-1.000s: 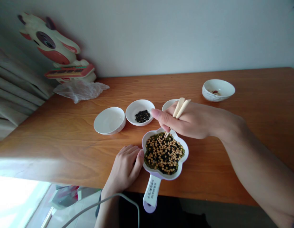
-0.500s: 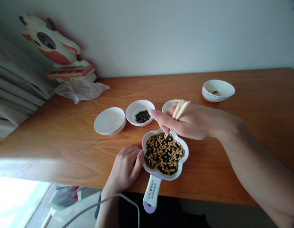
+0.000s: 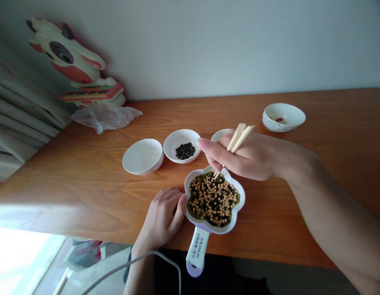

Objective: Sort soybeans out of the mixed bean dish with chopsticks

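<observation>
My right hand (image 3: 235, 157) is closed on a pair of light wooden chopsticks (image 3: 239, 139). Their tips dip into the beans near the far edge of a flower-shaped white and lilac dish (image 3: 241, 198) with a labelled handle. Mixed beans (image 3: 212, 196), tan, black and green, cover its bottom. My left hand (image 3: 165, 213) rests on the table with fingers slightly bent, its thumb against the dish's left rim; it grips nothing. Beyond the dish are a white bowl with black beans (image 3: 185, 151), a bare white bowl (image 3: 142, 155) on its left, and another white bowl (image 3: 219, 134) partly hidden by my right hand.
At the back right of the wooden table (image 3: 94, 192) stands a white bowl (image 3: 283, 116) with a few small bits inside. A cow-shaped toy keyboard (image 3: 91, 93) and a crumpled plastic bag (image 3: 108, 116) are at the back left. A grey cable (image 3: 165, 258) crosses near my left forearm.
The upper ends of the chopsticks have swung slightly up and right with my right hand, their tips still among the beans. My left hand stays in place.
</observation>
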Motion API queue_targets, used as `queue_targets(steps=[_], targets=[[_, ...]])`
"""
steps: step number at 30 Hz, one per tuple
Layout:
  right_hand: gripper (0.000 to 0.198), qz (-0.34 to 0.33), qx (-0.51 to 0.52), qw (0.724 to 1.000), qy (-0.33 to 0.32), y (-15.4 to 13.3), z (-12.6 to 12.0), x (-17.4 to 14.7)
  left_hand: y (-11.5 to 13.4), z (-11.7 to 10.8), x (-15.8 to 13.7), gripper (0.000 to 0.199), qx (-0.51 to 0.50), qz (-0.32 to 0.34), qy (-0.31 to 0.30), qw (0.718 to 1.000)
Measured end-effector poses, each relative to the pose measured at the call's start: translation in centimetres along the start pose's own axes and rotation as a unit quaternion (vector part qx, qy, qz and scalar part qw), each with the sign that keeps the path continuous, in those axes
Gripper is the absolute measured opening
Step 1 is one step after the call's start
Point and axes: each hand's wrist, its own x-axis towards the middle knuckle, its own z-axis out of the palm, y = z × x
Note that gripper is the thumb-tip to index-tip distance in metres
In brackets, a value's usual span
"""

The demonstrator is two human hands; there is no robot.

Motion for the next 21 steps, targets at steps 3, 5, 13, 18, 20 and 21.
queue_targets(steps=[3, 5, 13, 18, 20, 21], targets=[[0.078, -0.006, 0.006, 1.0, 0.004, -0.02, 0.06, -0.06, -0.02, -0.01, 0.04, 0.037, -0.003, -0.001, 0.0, 1.0], [0.078, -0.015, 0.008, 1.0, -0.001, 0.0, 0.2, -0.05, -0.01, -0.03, 0.07, 0.037, -0.006, -0.001, -0.001, 1.0], [0.079, -0.02, 0.014, 1.0, -0.01, 0.39, 0.76, 0.27, 0.16, -0.13, 0.1, 0.037, -0.006, -0.002, -0.003, 1.0], [0.081, -0.022, 0.014, 1.0, -0.009, 0.36, 0.84, 0.3, 0.13, -0.08, 0.13, 0.037, -0.009, -0.001, -0.003, 1.0], [0.082, -0.021, 0.014, 1.0, -0.007, 0.31, 0.8, 0.28, 0.14, -0.07, 0.11, 0.037, -0.009, -0.003, -0.004, 1.0], [0.082, -0.02, 0.015, 1.0, -0.007, 0.29, 0.79, 0.26, 0.16, -0.07, 0.1, 0.038, -0.009, -0.003, -0.004, 1.0]])
